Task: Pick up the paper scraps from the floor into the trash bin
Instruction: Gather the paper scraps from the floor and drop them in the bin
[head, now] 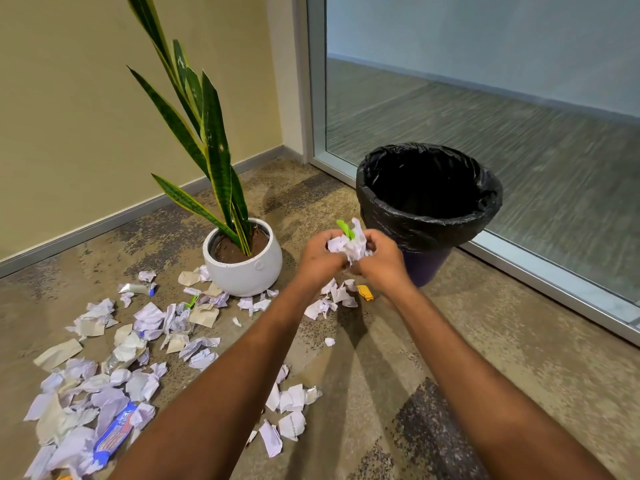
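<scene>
Paper wad (348, 245) clasped between left grip (320, 252) and right grip (379, 259), pressed together so nothing spills; green bit (344, 228) possibly plastic. Just beyond grip: trash bin (429, 230); below-left: scraps (104, 386).

Inside of trash bin (429, 221): all black, contents can't tell. Bin's lower left side hidden behind right hand (381, 263). Paper wad (350, 247), just left of bin, partly covered by fingers of right hand & left hand (322, 258). Plant (211, 133), left of bin: leaf tips cut off at top edge. Blue wrapper (112, 435), far left of bin & nearer the camera: print too blurred to read.
</scene>
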